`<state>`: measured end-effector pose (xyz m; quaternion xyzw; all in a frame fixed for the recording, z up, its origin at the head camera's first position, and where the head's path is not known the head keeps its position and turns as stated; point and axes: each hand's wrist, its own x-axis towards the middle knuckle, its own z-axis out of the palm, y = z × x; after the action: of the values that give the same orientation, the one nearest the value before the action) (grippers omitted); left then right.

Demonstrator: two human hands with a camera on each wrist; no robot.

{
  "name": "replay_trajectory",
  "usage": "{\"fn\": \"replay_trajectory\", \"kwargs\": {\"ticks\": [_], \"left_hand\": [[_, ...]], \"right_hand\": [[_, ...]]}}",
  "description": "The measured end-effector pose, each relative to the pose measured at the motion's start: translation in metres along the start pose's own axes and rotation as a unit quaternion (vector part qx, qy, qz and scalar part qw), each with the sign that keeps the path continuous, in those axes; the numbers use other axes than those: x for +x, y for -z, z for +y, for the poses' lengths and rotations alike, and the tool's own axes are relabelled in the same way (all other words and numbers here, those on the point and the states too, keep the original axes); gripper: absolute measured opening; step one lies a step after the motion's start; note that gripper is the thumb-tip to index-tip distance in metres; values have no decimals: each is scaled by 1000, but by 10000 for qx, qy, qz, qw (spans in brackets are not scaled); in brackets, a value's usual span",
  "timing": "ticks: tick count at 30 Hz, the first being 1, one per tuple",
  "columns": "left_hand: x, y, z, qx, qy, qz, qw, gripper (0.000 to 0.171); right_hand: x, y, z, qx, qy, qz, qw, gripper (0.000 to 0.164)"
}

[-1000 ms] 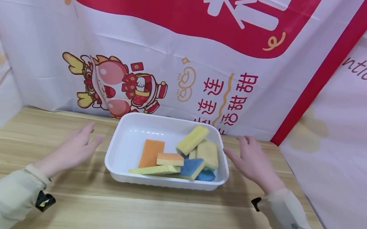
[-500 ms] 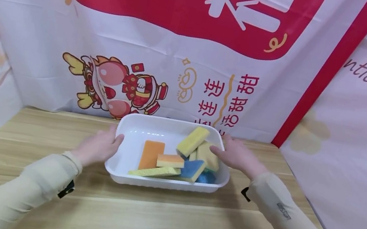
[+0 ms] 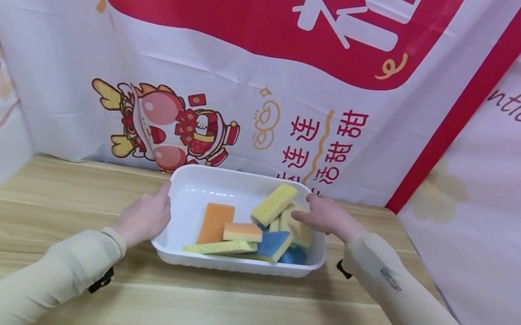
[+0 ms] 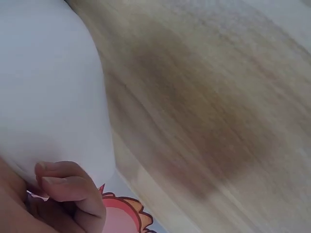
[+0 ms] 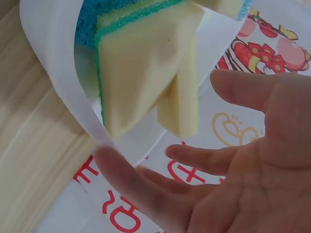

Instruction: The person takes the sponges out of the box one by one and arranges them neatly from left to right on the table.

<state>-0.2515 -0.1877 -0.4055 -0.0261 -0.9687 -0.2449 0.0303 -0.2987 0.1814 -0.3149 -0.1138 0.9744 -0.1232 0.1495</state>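
A white plastic tray (image 3: 231, 266) holds several sponges. An orange sponge (image 3: 216, 221) lies flat near its middle, beside a smaller orange-and-cream one (image 3: 243, 232) and a thin yellow sponge (image 3: 219, 247). Toward the right are a blue-faced sponge (image 3: 273, 244) and a yellow block (image 3: 274, 204). My left hand (image 3: 146, 217) grips the tray's left end; in the left wrist view its curled fingers (image 4: 68, 187) lie against the outer wall. At the right end, my right hand (image 3: 328, 216) has its fingers spread, with a fingertip at the rim and the thumb over the sponges.
The tray stands on a light wood-grain table (image 3: 232, 320), close to its back edge. Behind rises a white cloth (image 3: 75, 54) with red print and a cartoon dragon. More printed cloth (image 3: 520, 202) walls the right side. A black band (image 3: 101, 280) circles the left wrist.
Both hands have come inward from beside the tray to its two ends. The left fingers have curled at the left end. The tray and sponges stay in place; the view tilts slightly.
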Motion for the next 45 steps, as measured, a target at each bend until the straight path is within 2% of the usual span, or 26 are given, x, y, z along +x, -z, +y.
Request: {"fn": "replay_trajectory", "kwargs": {"ticks": [4,9,12,20,25,30,37,45], "left_hand": [[0,0,1,32,56,-21,10000,54],[0,-2,1,86,48,12,10000,53],[1,-3,0,36,90,-41,9999,54],[1,-4,-1,94,76,22,9999,54],[1,-3,-1,89,55,42,9999,54],[0,-2,0,99,94,32,9999,54],[-1,-1,0,128,83,55,9999,54],[2,-4,-1,153,44,61,9999,55]], "right_hand": [[5,-4,-4,-141,130,181,9997,77],[12,-7,-10,-172,152,119,9997,73],[14,-8,-11,-145,29,73,9999,70],[16,-5,-15,393,-303,-234,9985,59],[17,-6,-19,662,-243,-395,9967,56],[20,-9,-23,673,-201,-530,9961,58],[24,-12,-28,924,-562,-711,9916,62],[26,-13,-26,1199,-657,-768,9876,66]]}}
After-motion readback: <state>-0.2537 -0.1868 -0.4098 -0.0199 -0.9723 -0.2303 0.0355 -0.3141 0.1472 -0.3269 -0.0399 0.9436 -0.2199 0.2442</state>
